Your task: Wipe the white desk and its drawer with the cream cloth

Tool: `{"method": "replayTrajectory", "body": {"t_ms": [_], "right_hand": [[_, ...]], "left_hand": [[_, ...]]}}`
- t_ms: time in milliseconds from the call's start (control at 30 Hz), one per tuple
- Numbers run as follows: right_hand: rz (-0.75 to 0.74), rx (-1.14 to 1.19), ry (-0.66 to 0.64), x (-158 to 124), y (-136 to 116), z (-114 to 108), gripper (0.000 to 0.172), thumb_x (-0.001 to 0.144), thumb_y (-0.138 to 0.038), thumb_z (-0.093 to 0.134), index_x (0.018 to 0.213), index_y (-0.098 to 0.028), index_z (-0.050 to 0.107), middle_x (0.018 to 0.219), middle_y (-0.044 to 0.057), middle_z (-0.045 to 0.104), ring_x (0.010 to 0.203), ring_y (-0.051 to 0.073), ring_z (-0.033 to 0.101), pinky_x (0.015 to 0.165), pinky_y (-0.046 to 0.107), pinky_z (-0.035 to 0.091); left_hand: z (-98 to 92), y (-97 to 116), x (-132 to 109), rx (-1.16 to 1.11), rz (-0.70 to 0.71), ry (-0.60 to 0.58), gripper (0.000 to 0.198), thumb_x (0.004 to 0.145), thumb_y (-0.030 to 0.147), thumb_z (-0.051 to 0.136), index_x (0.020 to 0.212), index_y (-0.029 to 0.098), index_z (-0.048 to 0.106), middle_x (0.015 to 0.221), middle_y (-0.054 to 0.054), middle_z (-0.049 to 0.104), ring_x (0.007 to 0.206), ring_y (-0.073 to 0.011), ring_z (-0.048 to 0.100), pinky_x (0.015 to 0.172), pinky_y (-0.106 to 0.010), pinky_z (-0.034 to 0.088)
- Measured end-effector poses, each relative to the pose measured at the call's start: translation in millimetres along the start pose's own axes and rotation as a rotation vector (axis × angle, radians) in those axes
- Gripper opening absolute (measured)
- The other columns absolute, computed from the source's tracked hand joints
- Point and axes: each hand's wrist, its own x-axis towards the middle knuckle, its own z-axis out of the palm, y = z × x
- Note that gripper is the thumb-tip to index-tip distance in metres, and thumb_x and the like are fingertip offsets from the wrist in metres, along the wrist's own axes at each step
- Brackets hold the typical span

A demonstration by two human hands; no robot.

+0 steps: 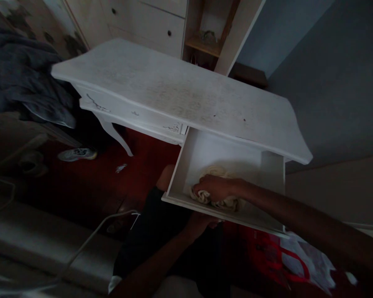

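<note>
A bunched, rolled beige cloth [225,203] lies in the pulled-out white drawer [202,149], close to its front panel. My right hand [216,187] reaches in from the right, its fingers curled over the cloth and gripping it. Just below the drawer's front edge is my left hand [199,225], above my dark-clothed leg. Its fingers are mostly in shadow, and whether they touch the drawer I cannot make out. The drawer belongs to a white dressing table [136,78] with a worn, stained top.
A grey fabric heap [25,78] is at the left. On the reddish floor lie a shoe [77,154] and a small crumpled scrap [121,168]. A red bag [267,256] and white plastic [311,260] sit below the drawer. A cable [93,236] crosses at lower left. Behind stands a cabinet [143,25].
</note>
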Motion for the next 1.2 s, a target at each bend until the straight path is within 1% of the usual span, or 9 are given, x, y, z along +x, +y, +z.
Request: {"method": "replayTrajectory", "body": {"t_ms": [367,533,633,700,767,867,933,1033,1200], "right_hand": [[0.18,0.058,0.026,-91,30,52,0.043,0.07,-0.002,0.062,0.107,-0.021,0.071,0.101,0.009,0.071,0.097,0.024,0.064,0.085,0.033,0.045],[0.227,-0.12,0.27,-114,44,64,0.046,0.084,-0.003,0.053,0.127,-0.018,0.061,0.125,0.013,0.066,0.121,0.027,0.057,0.101,0.043,0.04],[0.316,-0.21,0.4,-123,51,63,0.046,0.092,-0.014,0.054,0.138,-0.016,0.051,0.14,0.017,0.056,0.134,0.029,0.047,0.107,0.047,0.036],[0.364,-0.203,0.417,-130,55,61,0.06,0.09,-0.032,0.062,0.145,-0.016,0.043,0.148,0.019,0.048,0.14,0.031,0.039,0.111,0.049,0.032],[0.402,-0.182,0.372,-139,57,61,0.089,0.08,-0.047,0.072,0.153,-0.015,0.031,0.156,0.022,0.035,0.145,0.036,0.03,0.114,0.053,0.028],[0.442,-0.217,0.288,-152,56,71,0.113,0.069,-0.041,0.082,0.158,-0.016,0.015,0.162,0.023,0.02,0.148,0.042,0.019,0.115,0.058,0.024],[0.458,-0.298,0.294,-156,52,82,0.107,0.073,-0.027,0.078,0.158,-0.018,0.014,0.163,0.021,0.018,0.149,0.041,0.018,0.116,0.058,0.024],[0.473,-0.43,0.403,-150,48,102,0.081,0.086,-0.012,0.059,0.157,-0.019,0.021,0.161,0.02,0.025,0.149,0.036,0.023,0.116,0.056,0.027],[0.535,-0.519,0.586,-132,49,126,0.065,0.093,-0.009,0.047,0.154,-0.021,0.028,0.159,0.017,0.033,0.147,0.032,0.03,0.115,0.057,0.031]], "left_hand": [[-4.4,7,-4,0.052,-0.004,-0.02,0.032,0.047,0.041,0.083,0.059,0.015,0.069,0.057,-0.002,0.067,0.057,-0.0156,0.06,0.063,-0.031,0.051],[-8.9,7,-1,0.088,-0.026,0.003,0.033,0.046,0.04,0.083,0.064,0.014,0.074,0.062,-0.006,0.072,0.061,-0.0191,0.065,0.068,-0.034,0.054],[-10.1,6,0,0.101,-0.021,0.02,0.034,0.045,0.042,0.083,0.062,0.014,0.074,0.061,-0.006,0.072,0.059,-0.0195,0.065,0.065,-0.034,0.054],[-10.3,6,0,0.107,-0.017,0.016,0.033,0.046,0.042,0.082,0.063,0.014,0.075,0.062,-0.006,0.073,0.059,-0.0193,0.066,0.065,-0.033,0.055],[-10.5,7,0,0.12,-0.016,0.017,0.033,0.046,0.042,0.082,0.062,0.014,0.075,0.063,-0.006,0.073,0.059,-0.019,0.066,0.064,-0.032,0.055],[-10.9,7,1,0.129,-0.001,0.02,0.033,0.047,0.042,0.081,0.064,0.014,0.076,0.065,-0.007,0.074,0.059,-0.0188,0.066,0.064,-0.032,0.056],[-11.4,6,1,0.13,0.01,0.016,0.033,0.048,0.043,0.081,0.064,0.014,0.076,0.065,-0.007,0.074,0.059,-0.0188,0.066,0.064,-0.032,0.056],[-12.9,2,3,0.132,0.013,0.028,0.033,0.049,0.041,0.08,0.065,0.013,0.076,0.065,-0.008,0.074,0.06,-0.0194,0.067,0.065,-0.032,0.056],[-16.3,-6,7,0.118,0.019,0.056,0.037,0.047,0.042,0.081,0.067,0.012,0.076,0.067,-0.009,0.074,0.06,-0.0208,0.068,0.063,-0.033,0.057]]}}
